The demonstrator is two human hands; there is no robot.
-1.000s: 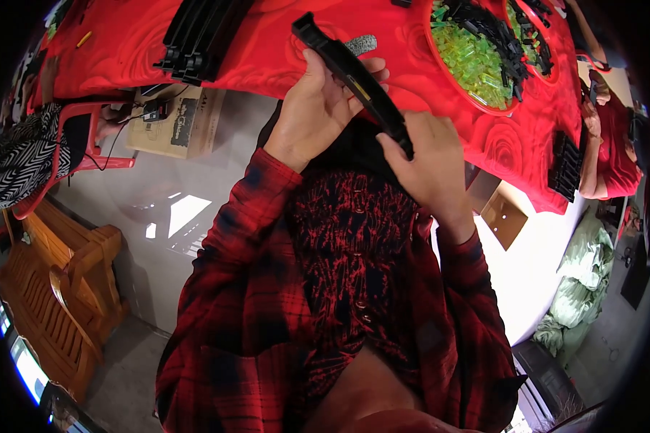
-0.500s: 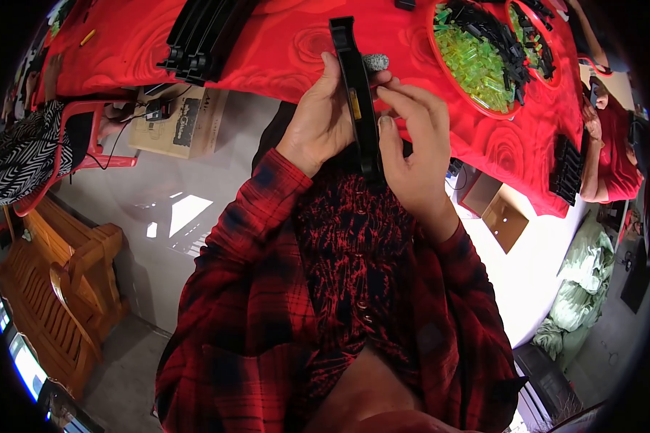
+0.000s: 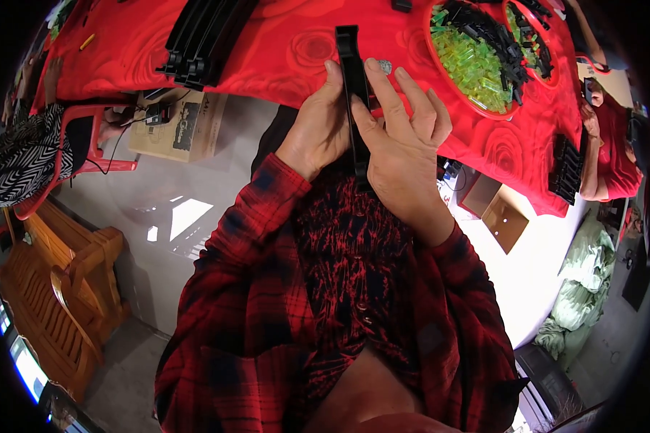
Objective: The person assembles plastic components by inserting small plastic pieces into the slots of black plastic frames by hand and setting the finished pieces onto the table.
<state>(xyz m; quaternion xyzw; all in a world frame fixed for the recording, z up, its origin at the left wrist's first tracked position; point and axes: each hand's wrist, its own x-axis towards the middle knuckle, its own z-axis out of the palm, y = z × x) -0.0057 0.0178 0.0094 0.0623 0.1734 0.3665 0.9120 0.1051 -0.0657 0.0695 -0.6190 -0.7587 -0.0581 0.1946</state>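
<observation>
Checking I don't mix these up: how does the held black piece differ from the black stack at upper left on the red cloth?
The held black piece is a single strip in the left hand; the black stack has several lengths side by side.
The held black piece shows whole length; the black stack runs past the picture's top.
Both are long and black.

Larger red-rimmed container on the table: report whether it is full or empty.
The container is not empty: yellow-green pieces and black pieces lie inside. From above, I cannot tell whether it is full.
</observation>
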